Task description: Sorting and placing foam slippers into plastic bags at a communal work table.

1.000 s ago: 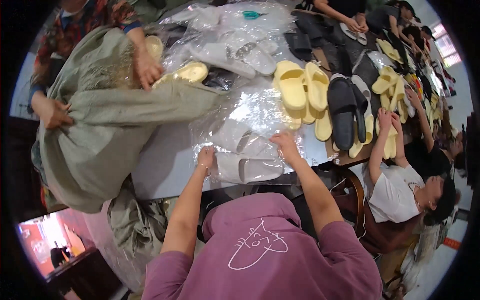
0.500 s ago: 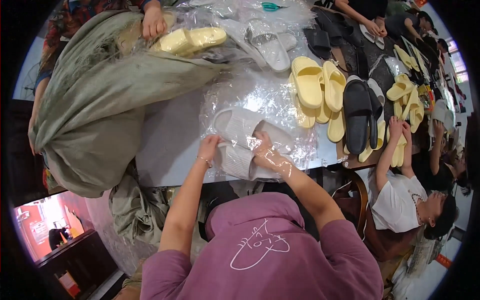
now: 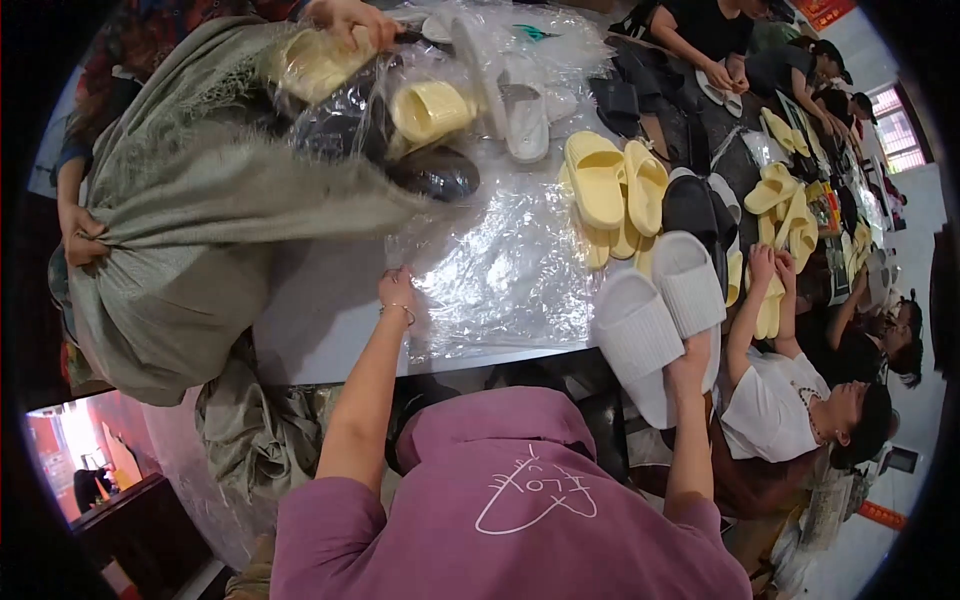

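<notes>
A pair of pale grey ribbed slippers is in my right hand, tilted up at the table's near right edge. The fingers of that hand are partly hidden behind the soles and straps. My left hand is at the left edge of a stack of clear plastic bags, its fingers pinched together on the plastic. The bags lie flat on the table and shine under the light. Beyond the pale grey pair stand yellow slippers and a black slipper.
Across the table, a co-worker's hand is over yellow slippers and black slippers in plastic, beside a large green woven sack. White slippers and teal scissors lie farther back. A person in white sits at my right.
The pale grey slippers between my hands are gone from the plastic; a like pair is in my right hand, which has moved right. Bagged black and yellow slippers have shifted beside the sack.
</notes>
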A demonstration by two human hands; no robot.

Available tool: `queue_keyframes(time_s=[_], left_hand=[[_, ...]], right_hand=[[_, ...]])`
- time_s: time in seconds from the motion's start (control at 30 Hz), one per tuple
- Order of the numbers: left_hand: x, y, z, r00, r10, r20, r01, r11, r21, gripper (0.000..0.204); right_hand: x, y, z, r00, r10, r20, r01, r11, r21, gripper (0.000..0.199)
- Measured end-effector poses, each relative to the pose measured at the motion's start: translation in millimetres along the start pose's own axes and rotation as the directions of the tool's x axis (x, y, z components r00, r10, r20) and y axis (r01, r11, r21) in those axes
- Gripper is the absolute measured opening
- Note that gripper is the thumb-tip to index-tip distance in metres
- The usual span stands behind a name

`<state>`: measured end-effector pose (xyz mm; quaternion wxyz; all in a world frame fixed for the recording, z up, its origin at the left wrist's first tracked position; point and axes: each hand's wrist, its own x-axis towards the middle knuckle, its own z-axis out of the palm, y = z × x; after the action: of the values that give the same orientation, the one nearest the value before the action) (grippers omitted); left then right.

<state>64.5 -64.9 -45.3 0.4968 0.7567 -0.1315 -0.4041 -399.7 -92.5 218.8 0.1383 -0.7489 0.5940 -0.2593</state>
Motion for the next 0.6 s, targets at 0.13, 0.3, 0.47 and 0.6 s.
queue_keyframes(time_s=[0.13,0.3,0.47,0.6], left_hand=[[-54,40,15,0.911,0.391,-0.131,-0.242,0.763,0.599,0.036],[-115,20,-5,0.746,0.527,0.406,-0.635,0.381,0.673,0.068],[-129,24,-12,0.804,0.296,0.516,-0.560,0.087,0.824,0.062],[-124,32,-12,0.782,0.288,0.552,-0.597,0.095,0.796,0.059]], right_hand=[[6,-50,54,0.998,-0.063,0.012,0.060,0.981,0.185,0.040],[12,-101,187,0.948,-0.290,0.133,0.266,0.948,0.173,0.022],[4,-35,251,0.982,-0.057,0.177,0.065,0.997,-0.036,0.024],[5,-12,247,0.971,-0.198,0.135,0.210,0.974,-0.086,0.033]])
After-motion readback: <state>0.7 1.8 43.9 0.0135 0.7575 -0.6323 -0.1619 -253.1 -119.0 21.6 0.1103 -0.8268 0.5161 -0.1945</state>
